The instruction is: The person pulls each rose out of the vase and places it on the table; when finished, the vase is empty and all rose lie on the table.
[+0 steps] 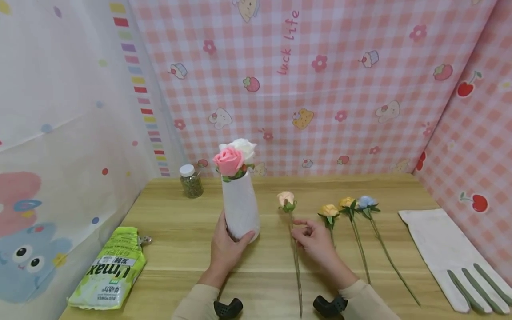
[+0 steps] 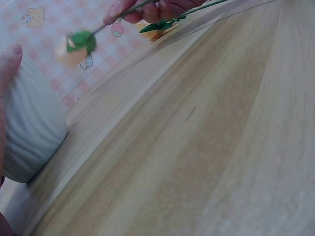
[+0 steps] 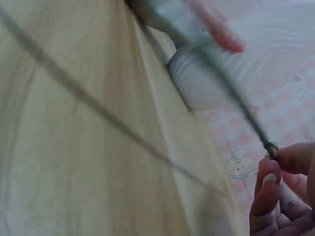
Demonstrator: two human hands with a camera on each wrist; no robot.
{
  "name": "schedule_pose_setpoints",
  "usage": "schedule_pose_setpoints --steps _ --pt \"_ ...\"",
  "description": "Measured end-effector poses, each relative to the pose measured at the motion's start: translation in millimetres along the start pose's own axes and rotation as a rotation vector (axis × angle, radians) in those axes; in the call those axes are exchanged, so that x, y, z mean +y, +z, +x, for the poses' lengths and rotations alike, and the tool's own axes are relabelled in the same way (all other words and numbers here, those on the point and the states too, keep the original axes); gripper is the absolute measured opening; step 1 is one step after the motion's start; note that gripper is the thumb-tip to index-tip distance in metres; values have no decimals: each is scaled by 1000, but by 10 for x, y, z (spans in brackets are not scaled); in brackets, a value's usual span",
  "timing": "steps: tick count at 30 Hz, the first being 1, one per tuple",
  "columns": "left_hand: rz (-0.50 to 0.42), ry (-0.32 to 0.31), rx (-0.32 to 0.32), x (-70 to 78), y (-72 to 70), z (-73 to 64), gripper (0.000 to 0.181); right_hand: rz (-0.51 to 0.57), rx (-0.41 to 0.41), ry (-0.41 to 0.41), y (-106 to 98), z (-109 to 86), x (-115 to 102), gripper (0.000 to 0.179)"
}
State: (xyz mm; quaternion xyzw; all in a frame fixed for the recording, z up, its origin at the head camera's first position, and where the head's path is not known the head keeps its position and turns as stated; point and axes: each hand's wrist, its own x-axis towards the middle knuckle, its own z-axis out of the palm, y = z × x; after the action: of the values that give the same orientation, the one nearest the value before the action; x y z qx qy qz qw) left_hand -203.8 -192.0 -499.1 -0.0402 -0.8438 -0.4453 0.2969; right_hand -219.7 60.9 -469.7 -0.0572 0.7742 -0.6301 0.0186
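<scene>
My left hand [image 1: 227, 250] grips the lower part of a white ribbed vase [image 1: 241, 206], thumb across its front. A pink rose [image 1: 229, 161] and a white rose [image 1: 246, 150] stand in the vase's mouth. To the right, my right hand [image 1: 317, 243] pinches the stem of a pale peach rose [image 1: 286, 199] between thumb and fingers. Its bloom points away from me, and the long stem [image 1: 298, 280] runs back towards me. The right wrist view shows the thumb and fingertips closed on the green stem [image 3: 236, 101]. The vase's base meets the wooden table in the left wrist view.
Two yellow roses [image 1: 329, 210] [image 1: 347, 202] and a blue rose [image 1: 366, 202] lie right of my right hand. White gloves with green fingers [image 1: 436, 244] lie at far right. A green bag [image 1: 114, 271] and a white-capped jar [image 1: 192, 184] are at left.
</scene>
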Motion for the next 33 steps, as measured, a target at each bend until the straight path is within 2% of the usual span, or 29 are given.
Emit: schedule_pose_setpoints --steps 5,7,10,23,29,33 --pt "-27 6 7 7 -27 12 93 -170 7 -83 38 30 78 7" --pt "-37 6 7 13 -38 13 93 -242 4 -110 51 33 99 4" --pt "-36 0 9 16 -49 12 93 -286 -6 -115 63 30 123 4" --pt "-11 1 15 6 -23 -16 94 -296 -8 -82 54 -16 114 4" --pt "-14 -14 -4 22 -13 -5 93 -287 37 -63 23 -34 11 7" --pt "-12 -5 -7 26 -2 2 93 -305 68 -89 -13 -48 -87 6"
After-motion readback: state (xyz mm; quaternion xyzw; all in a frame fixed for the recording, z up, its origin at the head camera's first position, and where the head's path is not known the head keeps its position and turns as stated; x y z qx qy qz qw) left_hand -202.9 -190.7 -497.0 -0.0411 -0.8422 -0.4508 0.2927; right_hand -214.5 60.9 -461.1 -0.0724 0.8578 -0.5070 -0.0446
